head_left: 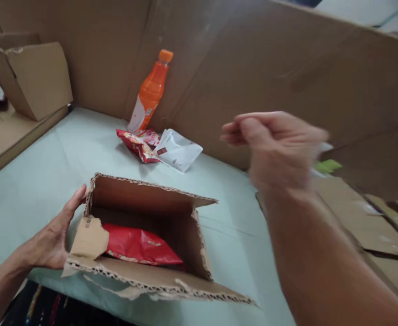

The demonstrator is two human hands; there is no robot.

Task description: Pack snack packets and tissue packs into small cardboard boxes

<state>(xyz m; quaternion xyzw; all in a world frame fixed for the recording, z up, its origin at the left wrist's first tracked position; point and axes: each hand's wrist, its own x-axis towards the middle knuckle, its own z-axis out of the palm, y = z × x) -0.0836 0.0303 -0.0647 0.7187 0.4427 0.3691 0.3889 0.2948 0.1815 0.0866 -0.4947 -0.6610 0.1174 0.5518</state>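
An opened cardboard box with torn, ragged edges stands in front of me. In it lies a red packet, partly covered on the left by a torn flap. My left hand grips the box's left side, thumb at the upper corner and the other fingers hidden behind the wall. To the right, my right hand is raised above the table, blurred, thumb and fingers pinched together. Nothing shows between its tips. A white and green thing partly shows behind the right wrist; I cannot tell what it is.
An orange drink bottle leans against the tall cardboard wall. Beside its base lie a red snack packet and a white pouch. Another cardboard box stands back left. More cardboard lies at right.
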